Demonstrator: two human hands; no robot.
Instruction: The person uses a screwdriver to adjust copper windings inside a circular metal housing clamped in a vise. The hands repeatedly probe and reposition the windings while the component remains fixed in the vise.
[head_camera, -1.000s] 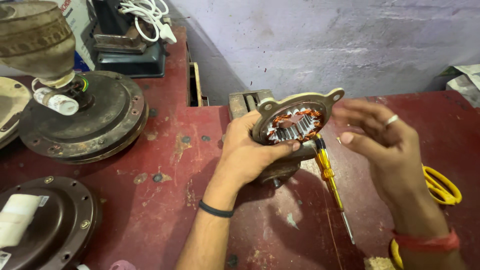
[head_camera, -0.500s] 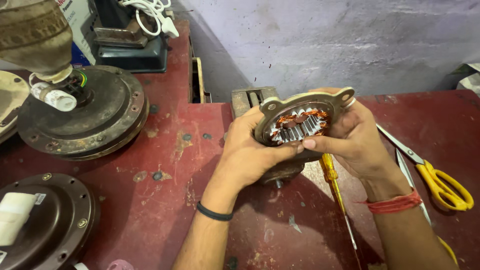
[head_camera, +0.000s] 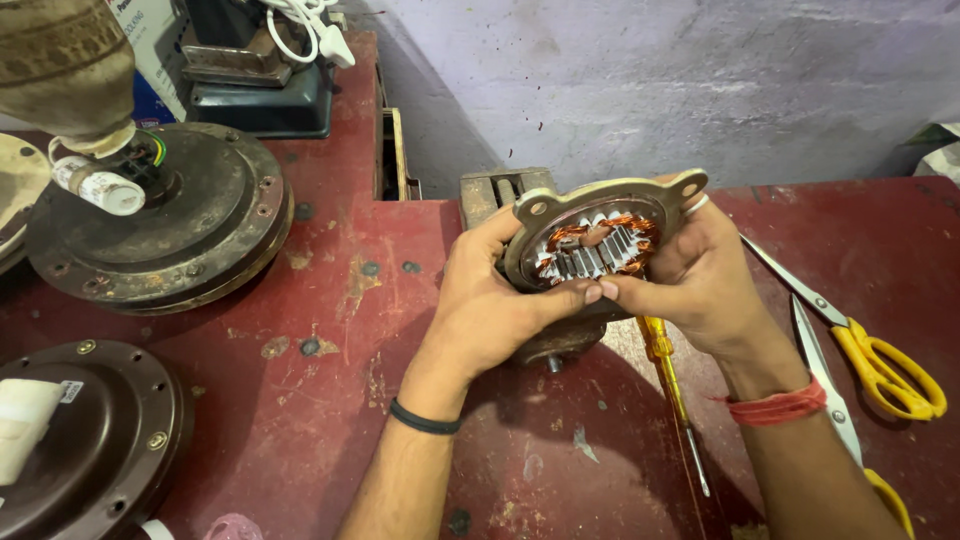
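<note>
Both hands, left hand (head_camera: 490, 305) and right hand (head_camera: 700, 280), clasp a bared motor stator (head_camera: 597, 245) above the red desk (head_camera: 330, 330), each grip pressed around its rim, windings exposed, yellow screwdriver (head_camera: 665, 370) idle below, reassembly seemingly still ahead.

The stator (head_camera: 598, 240) had a dull, cast-looking grey metal frame, with glossy copper windings and bare steel teeth inside. The bench (head_camera: 330, 330) was painted dark red, matt, chipped and scuffed down to rusty patches. The screwdriver (head_camera: 668, 375), near the front edge, had a clear yellow plastic handle and a thin shiny steel shaft. The scissors (head_camera: 865, 365), toward the right edge, had glossy yellow plastic grips and smooth steel blades. At the left edge, the fan covers (head_camera: 170, 235) were dusty dark brown metal, matt and worn. The wall (head_camera: 650, 90) behind the back edge was rough, chalky plaster.
</note>
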